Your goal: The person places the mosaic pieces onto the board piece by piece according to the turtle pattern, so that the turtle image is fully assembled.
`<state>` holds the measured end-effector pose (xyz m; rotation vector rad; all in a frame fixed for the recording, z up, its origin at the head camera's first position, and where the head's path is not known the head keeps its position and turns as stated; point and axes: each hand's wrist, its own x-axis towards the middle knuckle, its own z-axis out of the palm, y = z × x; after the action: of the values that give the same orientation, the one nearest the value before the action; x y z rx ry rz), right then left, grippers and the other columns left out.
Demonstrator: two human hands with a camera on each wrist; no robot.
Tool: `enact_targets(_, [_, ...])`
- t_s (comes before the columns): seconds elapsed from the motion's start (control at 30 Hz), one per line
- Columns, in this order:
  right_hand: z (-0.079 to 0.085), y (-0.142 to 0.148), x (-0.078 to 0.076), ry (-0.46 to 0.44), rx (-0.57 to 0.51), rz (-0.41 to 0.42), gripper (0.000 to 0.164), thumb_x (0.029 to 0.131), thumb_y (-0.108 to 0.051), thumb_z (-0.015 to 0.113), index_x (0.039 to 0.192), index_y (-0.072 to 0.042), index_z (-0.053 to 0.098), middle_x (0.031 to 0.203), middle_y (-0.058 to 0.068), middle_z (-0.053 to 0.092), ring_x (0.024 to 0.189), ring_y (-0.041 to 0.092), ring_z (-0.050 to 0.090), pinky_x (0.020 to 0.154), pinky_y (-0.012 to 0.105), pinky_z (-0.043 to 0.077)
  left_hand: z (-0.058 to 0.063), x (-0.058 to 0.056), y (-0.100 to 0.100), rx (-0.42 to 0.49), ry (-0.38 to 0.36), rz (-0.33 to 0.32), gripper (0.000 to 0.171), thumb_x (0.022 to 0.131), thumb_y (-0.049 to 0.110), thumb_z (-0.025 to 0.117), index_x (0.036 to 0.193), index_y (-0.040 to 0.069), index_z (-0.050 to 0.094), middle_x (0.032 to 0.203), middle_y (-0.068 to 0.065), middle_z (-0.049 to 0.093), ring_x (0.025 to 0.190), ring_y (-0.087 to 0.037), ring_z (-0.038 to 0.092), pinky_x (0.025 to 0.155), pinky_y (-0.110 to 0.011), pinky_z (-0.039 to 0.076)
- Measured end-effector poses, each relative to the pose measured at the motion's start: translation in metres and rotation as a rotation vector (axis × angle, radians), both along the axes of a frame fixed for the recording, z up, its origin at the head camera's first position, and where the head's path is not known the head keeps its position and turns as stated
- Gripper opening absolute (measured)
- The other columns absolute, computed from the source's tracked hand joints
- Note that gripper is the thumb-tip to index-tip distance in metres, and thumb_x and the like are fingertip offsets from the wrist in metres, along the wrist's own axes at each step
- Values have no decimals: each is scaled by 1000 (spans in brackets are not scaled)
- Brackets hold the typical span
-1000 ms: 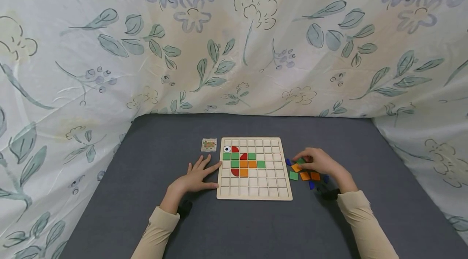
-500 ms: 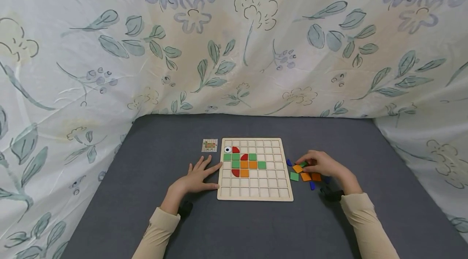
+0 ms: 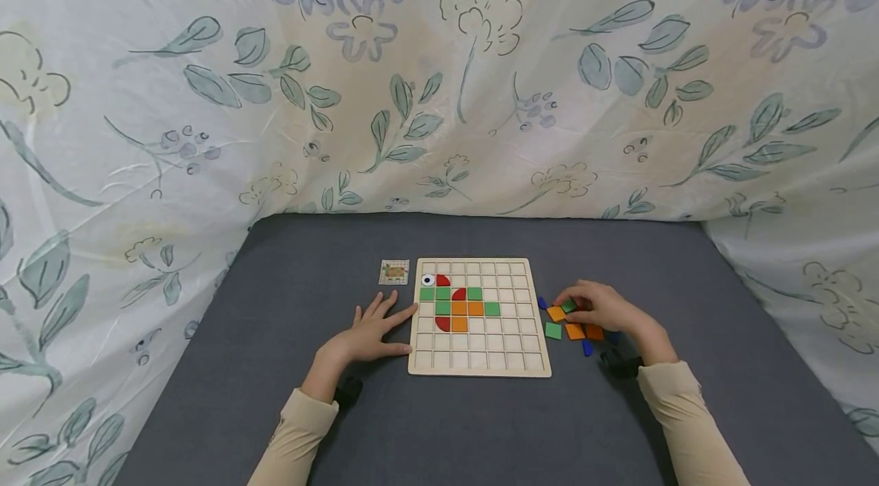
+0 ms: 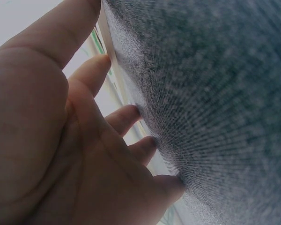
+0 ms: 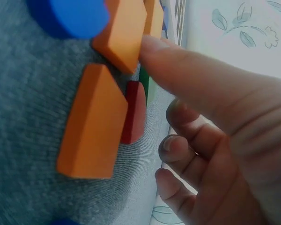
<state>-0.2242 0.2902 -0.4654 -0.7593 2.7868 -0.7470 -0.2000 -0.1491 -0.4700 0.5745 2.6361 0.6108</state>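
My left hand (image 3: 365, 333) lies with fingers spread on the grey table, its index finger and thumb at the left edge of a wooden grid board (image 3: 508, 341). On the board sit green, orange and red tiles and a round eye piece (image 3: 429, 281). To the board's right, my right hand (image 3: 607, 307) reaches over loose tiles, fingers bent. Its thumb tip overlaps an orange tile (image 5: 124, 35) in the right wrist view; the index fingertip is hidden there. A green tile (image 3: 568, 305) shows between thumb and index finger. I cannot tell whether it is pinched.
A small picture card (image 3: 394, 272) lies left of the board's top corner. Beside the right hand are another green tile (image 3: 552, 331), a blue piece (image 3: 587, 349), and a red piece (image 5: 135, 112) behind an orange tile (image 5: 91, 126). A floral curtain (image 3: 439, 89) hangs behind the table.
The right hand has shifted only slightly among the loose tiles, and the nearest orange tile has moved a little up and left since half a second ago. The left hand has stayed put.
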Motion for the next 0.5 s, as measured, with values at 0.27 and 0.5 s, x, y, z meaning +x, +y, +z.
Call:
enact_targets(0.27, [1,-2,2,27,-12,-1,23,85,-16,68,108,-12,67,80,-1,48,65,9,38,56,24,33,-1,0,0,-1,-4,-3,75,82,47,65,146,30,29,156,-11,9,142,-36,-4,107,-64,-3])
enact_targets(0.5, [2,-8,0,38,-25,-29,23,85,-17,67,108,-15,67,74,-2,41,61,10,34,55,25,29,-2,-1,-1,11,1,-8,75,82,47,65,146,29,30,156,-13,9,142,-37,-4,106,-65,-2])
